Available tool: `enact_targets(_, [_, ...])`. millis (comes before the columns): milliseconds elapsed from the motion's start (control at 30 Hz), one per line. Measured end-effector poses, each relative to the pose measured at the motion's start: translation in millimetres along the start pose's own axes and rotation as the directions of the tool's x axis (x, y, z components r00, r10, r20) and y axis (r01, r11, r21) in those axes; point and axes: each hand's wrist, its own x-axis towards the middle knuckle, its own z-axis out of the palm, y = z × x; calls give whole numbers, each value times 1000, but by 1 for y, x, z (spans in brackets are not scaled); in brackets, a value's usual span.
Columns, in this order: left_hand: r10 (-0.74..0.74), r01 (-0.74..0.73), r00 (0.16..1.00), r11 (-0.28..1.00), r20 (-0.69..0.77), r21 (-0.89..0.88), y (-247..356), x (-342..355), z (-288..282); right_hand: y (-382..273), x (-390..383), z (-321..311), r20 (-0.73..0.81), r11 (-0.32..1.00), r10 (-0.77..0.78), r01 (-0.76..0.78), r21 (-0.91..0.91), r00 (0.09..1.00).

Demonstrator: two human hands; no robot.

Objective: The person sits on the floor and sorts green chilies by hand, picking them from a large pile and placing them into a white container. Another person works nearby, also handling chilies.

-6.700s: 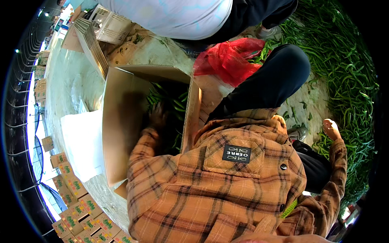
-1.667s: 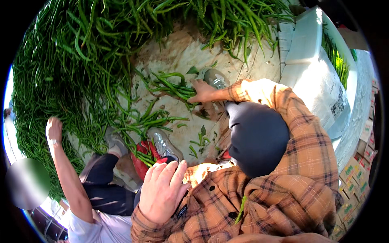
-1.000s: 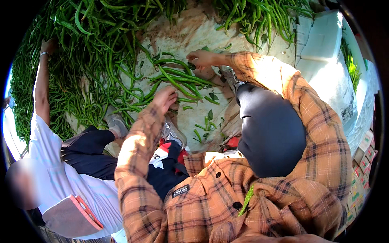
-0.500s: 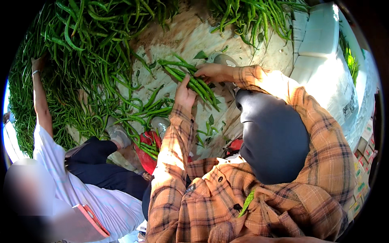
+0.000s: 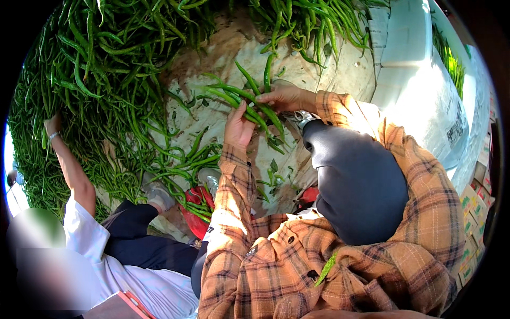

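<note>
A small bunch of long green chili peppers (image 5: 229, 97) lies across the fingers of my left hand (image 5: 239, 128), which is closed around it with the thumb on top. My right hand (image 5: 286, 99) pinches the near end of a chili pepper (image 5: 267, 73) that points away from me, beside the bunch. The two hands almost meet, and the peppers cross between them. Below my hands, loose peppers and leaves (image 5: 273, 173) lie on the pale ground sheet (image 5: 234, 53).
A large heap of green chili peppers (image 5: 106, 69) fills the left, with another pile (image 5: 313, 21) at the far side. A co-worker's hand (image 5: 53, 125) reaches into the heap. A red bag (image 5: 197, 215) with peppers lies left of me; white plastic-wrapped packs (image 5: 411, 95) stand at right.
My right hand has a pepper turned upright, apart from the bunch, and the bunch has fanned out. The co-worker's arm has shifted down and slightly right.
</note>
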Motion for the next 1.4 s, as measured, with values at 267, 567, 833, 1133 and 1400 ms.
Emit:
enact_targets(267, [-26,52,990,983,140,-179,1,2,5,-1,3,-5,-5,996,-62,63,65,998])
enact_targets(567, [-57,58,998,997,23,-48,2,-1,2,-5,0,-11,-1,983,19,-19,183,1000])
enact_targets(833, [-87,104,992,975,-90,195,4,0,21,-5,11,-1,-76,994,58,-51,94,995])
enact_targets(1133, [-247,257,965,829,-87,497,29,-5,27,-7,12,-2,-11,973,122,-118,197,992])
enact_targets(1400, [239,-241,886,-491,396,837,58,-13,43,-16,17,-20,39,976,130,-135,172,991])
